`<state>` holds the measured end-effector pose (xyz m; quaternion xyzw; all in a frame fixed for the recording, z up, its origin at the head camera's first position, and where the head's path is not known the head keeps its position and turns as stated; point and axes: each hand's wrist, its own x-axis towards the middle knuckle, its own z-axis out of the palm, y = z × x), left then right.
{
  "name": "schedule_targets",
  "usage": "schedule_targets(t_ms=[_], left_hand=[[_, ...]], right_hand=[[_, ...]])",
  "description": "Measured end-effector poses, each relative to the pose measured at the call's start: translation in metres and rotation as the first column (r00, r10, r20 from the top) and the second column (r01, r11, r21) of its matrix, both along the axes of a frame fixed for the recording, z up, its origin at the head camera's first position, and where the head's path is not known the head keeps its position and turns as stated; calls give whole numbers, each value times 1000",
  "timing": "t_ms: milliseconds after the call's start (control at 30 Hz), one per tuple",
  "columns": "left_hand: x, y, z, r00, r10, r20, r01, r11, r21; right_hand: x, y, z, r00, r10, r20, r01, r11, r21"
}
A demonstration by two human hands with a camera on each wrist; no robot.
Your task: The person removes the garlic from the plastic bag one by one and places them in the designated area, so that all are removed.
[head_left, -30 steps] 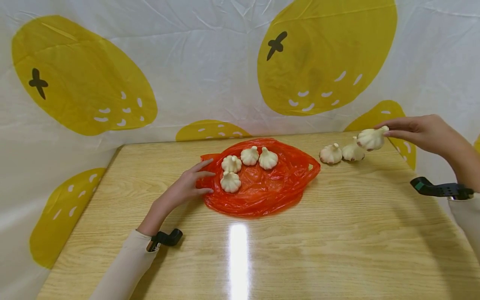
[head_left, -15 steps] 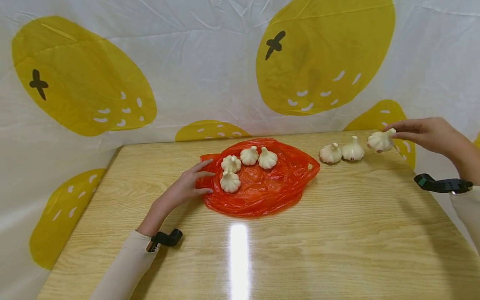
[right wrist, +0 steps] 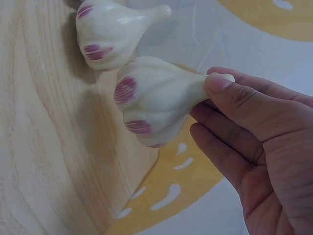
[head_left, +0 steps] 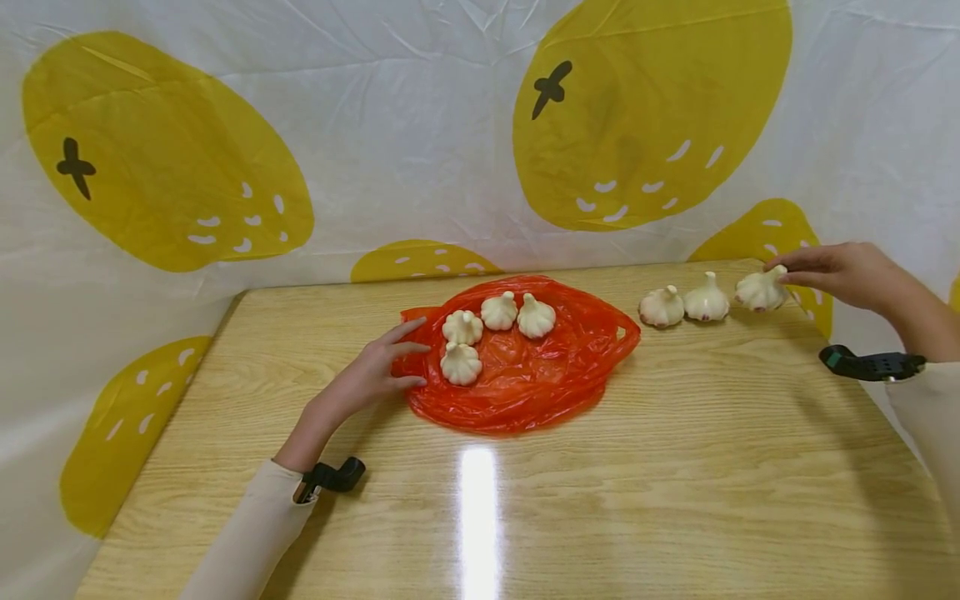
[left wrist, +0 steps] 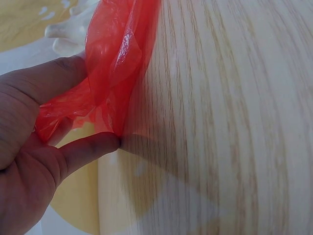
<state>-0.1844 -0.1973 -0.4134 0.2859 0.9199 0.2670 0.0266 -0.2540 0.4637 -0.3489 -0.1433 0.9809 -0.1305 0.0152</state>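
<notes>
My right hand (head_left: 832, 271) pinches a white garlic bulb (right wrist: 151, 103) by its stem between thumb and fingers, close over the table's far right corner. Purple streaks mark the bulb's base. Just left of it, two more garlic bulbs stand upright, the nearer one a glossy bulb (head_left: 707, 298) and beyond it another bulb (head_left: 662, 307). Mid-table lies a crumpled red plastic bag (head_left: 525, 400), spread flat, with several garlic bulbs (head_left: 461, 364) along its left and back parts. My left hand (head_left: 367, 375) rests at the bag's left edge, fingers spread; the left wrist view shows red film (left wrist: 117, 54) over and between them.
The light wood table (head_left: 637, 500) carries a bright glare streak at front centre. A white cloth (head_left: 420, 150) with large yellow fruit prints hangs behind and at the left side. Each wrist wears a black camera mount (head_left: 337, 475).
My right hand has carried the garlic bulb right, away from in front of the neighbouring bulb, then lowered it slightly. The left hand and the bag have stayed still.
</notes>
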Motion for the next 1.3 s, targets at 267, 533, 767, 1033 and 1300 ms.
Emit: schedule_targets(t_ms=[267, 533, 767, 1033, 1300], left_hand=[[1, 0, 1, 1000, -3, -10, 3, 1000, -2], [1, -1, -1, 1000, -3, -12, 3, 1000, -2], [1, -1, -1, 1000, -7, -18, 7, 1000, -4], [1, 0, 2, 1000, -2, -13, 2, 1000, -14], [0, 1, 1, 1000, -5, -10, 5, 1000, -16]], right_hand=[[-1, -1, -6, 999, -15, 51, 15, 1000, 10], [-3, -2, -13, 998, -7, 68, 8, 1000, -6], [-4, 0, -17, 997, 7, 76, -7, 1000, -10], [-4, -1, -18, 996, 11, 88, -11, 1000, 0], [-4, -2, -16, 991, -4, 131, 3, 1000, 10]])
